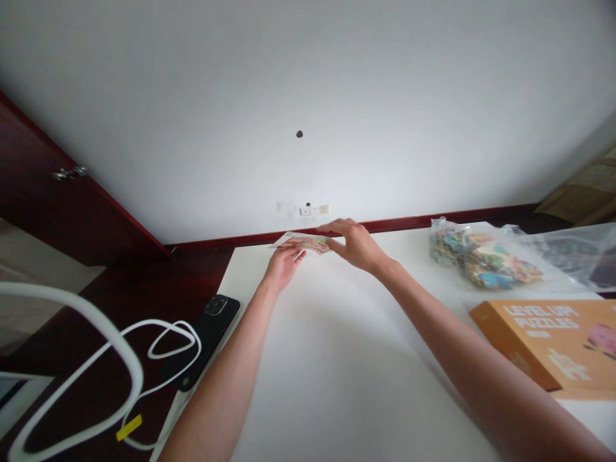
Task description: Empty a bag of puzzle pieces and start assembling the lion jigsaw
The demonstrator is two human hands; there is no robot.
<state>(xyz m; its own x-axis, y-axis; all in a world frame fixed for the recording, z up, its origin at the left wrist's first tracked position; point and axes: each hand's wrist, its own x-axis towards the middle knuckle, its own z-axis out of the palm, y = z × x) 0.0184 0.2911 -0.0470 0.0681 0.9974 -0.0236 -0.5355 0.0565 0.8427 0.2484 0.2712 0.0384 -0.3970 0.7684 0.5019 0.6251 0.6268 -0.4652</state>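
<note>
At the far end of the white table, my left hand (282, 266) grips a thin, flat, clear plastic packet (308, 242) with red, pink and yellowish contents. Its fingers are under the packet and at its near edge. My right hand (355, 244) is at the packet's right end, thumb close to the edge and fingers stretched out above it. Whether the right thumb touches the packet I cannot tell. What exactly lies inside the packet is too small to make out.
Clear bags of colourful puzzle pieces (498, 260) lie at the right, behind an orange puzzle box (543, 346). A black phone (212, 337) lies along the left edge of the white table (337, 378). A white cable (103, 321) loops at the left. Behind stands a wall (216, 141).
</note>
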